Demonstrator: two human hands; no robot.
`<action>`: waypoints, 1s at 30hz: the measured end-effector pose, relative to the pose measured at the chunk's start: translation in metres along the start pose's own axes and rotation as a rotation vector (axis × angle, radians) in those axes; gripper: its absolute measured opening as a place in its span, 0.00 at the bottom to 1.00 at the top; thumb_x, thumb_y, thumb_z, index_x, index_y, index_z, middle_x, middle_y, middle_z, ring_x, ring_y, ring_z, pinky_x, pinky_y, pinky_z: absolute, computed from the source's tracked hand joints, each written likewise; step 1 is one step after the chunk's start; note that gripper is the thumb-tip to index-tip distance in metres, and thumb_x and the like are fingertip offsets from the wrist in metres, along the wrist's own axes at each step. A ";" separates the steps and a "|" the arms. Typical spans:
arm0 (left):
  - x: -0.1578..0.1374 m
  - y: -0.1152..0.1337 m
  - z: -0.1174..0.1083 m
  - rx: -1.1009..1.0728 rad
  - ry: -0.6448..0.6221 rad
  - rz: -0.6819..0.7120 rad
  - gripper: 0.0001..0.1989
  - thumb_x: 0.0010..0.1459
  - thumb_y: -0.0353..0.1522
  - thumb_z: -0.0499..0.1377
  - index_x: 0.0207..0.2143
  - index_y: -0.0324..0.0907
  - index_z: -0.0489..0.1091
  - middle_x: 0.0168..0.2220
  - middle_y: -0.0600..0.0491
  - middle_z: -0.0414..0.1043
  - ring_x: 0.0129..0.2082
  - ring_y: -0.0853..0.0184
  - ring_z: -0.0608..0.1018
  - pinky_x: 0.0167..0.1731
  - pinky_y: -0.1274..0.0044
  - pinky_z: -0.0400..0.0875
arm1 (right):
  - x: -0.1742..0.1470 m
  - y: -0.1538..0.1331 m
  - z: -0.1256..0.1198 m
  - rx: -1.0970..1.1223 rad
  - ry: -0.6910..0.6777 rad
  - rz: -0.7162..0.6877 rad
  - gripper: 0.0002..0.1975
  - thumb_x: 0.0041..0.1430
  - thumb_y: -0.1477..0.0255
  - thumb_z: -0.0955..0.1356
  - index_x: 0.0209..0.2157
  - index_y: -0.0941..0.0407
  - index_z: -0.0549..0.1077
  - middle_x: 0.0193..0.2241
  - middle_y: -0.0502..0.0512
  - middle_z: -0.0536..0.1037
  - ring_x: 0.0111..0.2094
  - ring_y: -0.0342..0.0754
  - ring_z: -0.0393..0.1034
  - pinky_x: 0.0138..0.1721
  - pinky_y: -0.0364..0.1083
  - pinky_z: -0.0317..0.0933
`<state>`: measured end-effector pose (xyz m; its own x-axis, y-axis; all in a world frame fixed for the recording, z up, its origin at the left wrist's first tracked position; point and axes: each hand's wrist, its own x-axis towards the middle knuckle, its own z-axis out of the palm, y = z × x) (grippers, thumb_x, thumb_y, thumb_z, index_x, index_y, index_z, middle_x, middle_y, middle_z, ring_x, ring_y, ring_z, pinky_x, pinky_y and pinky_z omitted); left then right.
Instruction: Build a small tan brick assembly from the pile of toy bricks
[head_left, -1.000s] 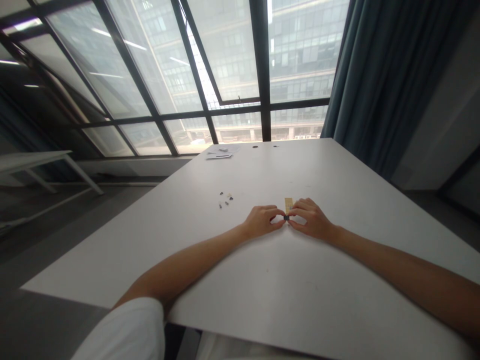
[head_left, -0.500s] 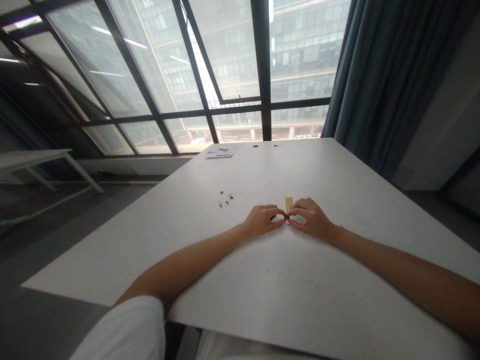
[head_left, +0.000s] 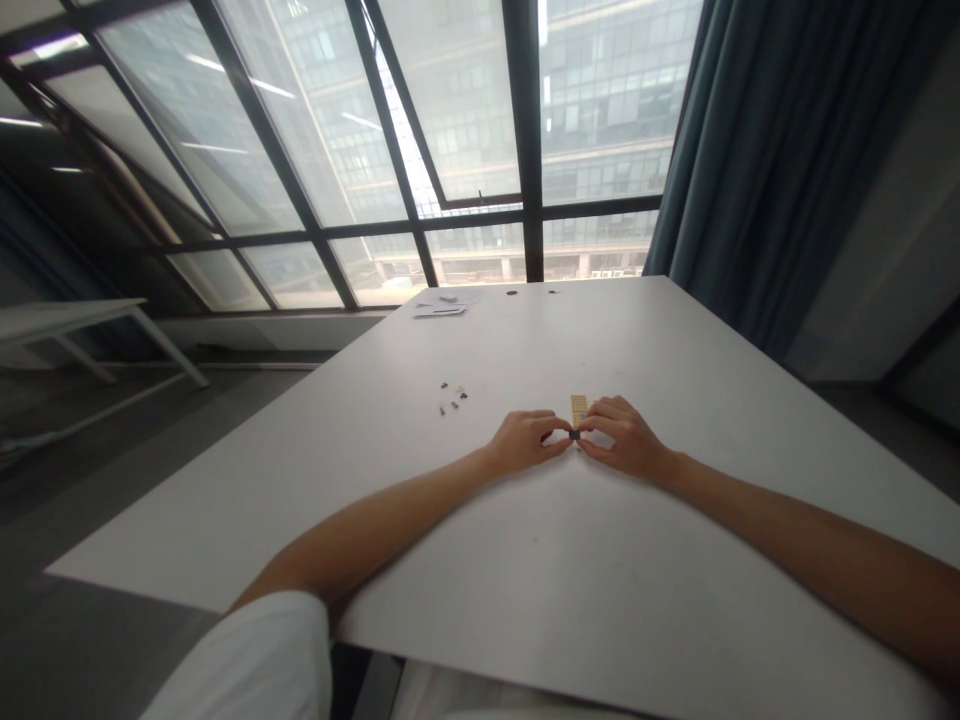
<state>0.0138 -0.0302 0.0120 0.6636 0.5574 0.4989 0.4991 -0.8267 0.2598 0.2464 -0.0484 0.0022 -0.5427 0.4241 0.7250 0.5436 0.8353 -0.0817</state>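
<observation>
Between the fingertips of both hands is a small black block-like piece (head_left: 574, 435), too small to name more exactly. My left hand (head_left: 525, 441) pinches it from the left with thumb and forefinger. From the right, my right hand (head_left: 621, 438) grips the same piece in a matching pinch. Just behind it lies a yellow sheet (head_left: 579, 404) with rows of small marks, partly covered by the right fingers. A tiny pale speck shows on the table below the fingertips.
Several tiny dark and pale parts (head_left: 454, 398) lie on the white table (head_left: 600, 580) left of my hands. Papers (head_left: 441, 308) rest at the far left corner, and a small dark round thing (head_left: 512, 293) sits at the far edge. A blue curtain (head_left: 735, 180) hangs at right.
</observation>
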 end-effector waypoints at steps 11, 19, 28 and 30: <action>0.000 -0.001 -0.003 -0.015 -0.019 -0.056 0.16 0.61 0.44 0.60 0.44 0.45 0.78 0.25 0.57 0.71 0.22 0.75 0.69 0.28 0.81 0.62 | -0.003 0.016 -0.014 -0.085 0.099 0.103 0.01 0.57 0.73 0.70 0.32 0.54 0.75 0.31 0.54 0.77 0.35 0.50 0.69 0.40 0.50 0.57; -0.002 -0.007 -0.002 -0.014 -0.016 -0.062 0.16 0.65 0.43 0.56 0.41 0.44 0.79 0.26 0.56 0.72 0.22 0.75 0.68 0.28 0.81 0.62 | -0.011 0.048 -0.024 -0.039 -0.038 0.411 0.05 0.56 0.70 0.69 0.32 0.54 0.78 0.24 0.51 0.72 0.29 0.47 0.66 0.33 0.45 0.57; 0.000 -0.003 -0.007 -0.017 -0.021 -0.050 0.18 0.67 0.44 0.54 0.39 0.43 0.79 0.26 0.56 0.72 0.23 0.75 0.68 0.28 0.80 0.61 | -0.009 0.035 -0.018 -0.098 -0.340 0.587 0.10 0.57 0.65 0.67 0.32 0.53 0.80 0.22 0.49 0.75 0.25 0.44 0.64 0.27 0.44 0.50; 0.000 -0.002 -0.009 -0.032 -0.030 -0.049 0.19 0.67 0.44 0.52 0.40 0.43 0.79 0.27 0.55 0.72 0.23 0.74 0.69 0.28 0.80 0.61 | -0.008 0.035 -0.017 -0.103 -0.347 0.576 0.10 0.58 0.65 0.67 0.32 0.53 0.80 0.23 0.50 0.76 0.25 0.44 0.65 0.27 0.43 0.51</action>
<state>0.0076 -0.0294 0.0190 0.6552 0.5991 0.4603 0.5139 -0.8000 0.3097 0.2805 -0.0282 0.0049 -0.3134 0.8931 0.3226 0.8561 0.4128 -0.3111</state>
